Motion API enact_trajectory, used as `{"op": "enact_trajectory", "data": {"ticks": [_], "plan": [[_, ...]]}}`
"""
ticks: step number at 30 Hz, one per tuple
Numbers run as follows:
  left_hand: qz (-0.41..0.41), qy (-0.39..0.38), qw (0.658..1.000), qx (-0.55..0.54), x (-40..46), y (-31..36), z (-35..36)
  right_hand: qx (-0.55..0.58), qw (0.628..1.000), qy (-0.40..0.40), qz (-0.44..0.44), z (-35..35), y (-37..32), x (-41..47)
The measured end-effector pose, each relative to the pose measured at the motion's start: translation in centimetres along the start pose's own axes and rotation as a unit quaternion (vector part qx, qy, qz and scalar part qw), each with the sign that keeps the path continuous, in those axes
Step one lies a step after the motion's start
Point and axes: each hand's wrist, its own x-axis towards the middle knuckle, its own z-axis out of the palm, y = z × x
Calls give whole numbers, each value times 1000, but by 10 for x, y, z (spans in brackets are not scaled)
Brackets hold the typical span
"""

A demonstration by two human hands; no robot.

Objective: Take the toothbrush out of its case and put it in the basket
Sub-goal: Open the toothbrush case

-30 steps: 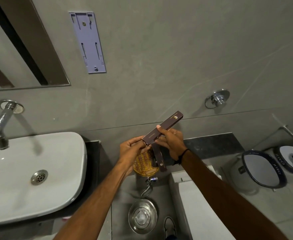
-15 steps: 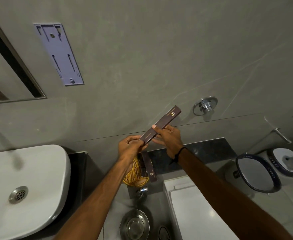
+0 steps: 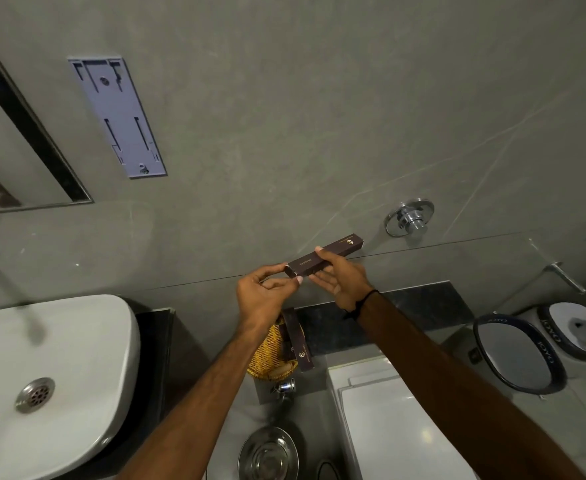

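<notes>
A long dark brown toothbrush case is held in the air in front of the grey wall, nearly level. My right hand grips its middle from behind. My left hand pinches its near left end, where a flap shows. No toothbrush is visible. Below my hands a woven yellow basket sits on the dark ledge, partly hidden by my left wrist. A second brown case lies across the basket's rim.
A white washbasin lies at the left. The white toilet cistern lid is below my right arm. A steel bucket stands on the floor under a small tap. A wall valve is at the upper right.
The case has tipped from a steep slant to nearly level. My left fingers have shifted onto its near end. The camera view has swung a little to the right.
</notes>
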Motion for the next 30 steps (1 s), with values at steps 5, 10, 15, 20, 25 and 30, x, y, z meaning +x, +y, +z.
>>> {"op": "enact_trajectory", "data": {"ticks": [5,10,15,20,25,30], "plan": [[8,-16,1000,-13,3,-1,-9,-5,1000,-23,16,1,-1,-1],[17,1,999,-48,-3,5,-13,20,999,-25,34,6,2,0],[-110,36,977,-179,-4,9,-9,45,999,-9,13,18,-1,-11],[-283,-15,860,-425,3,10,-10,-109,964,18,-242,33,0,-27],[-357,18,847,-394,8,-1,-1,-324,868,-18,-376,43,28,-45],[-379,73,856,-345,3,-16,-7,-351,844,-7,-406,45,29,-52]]}}
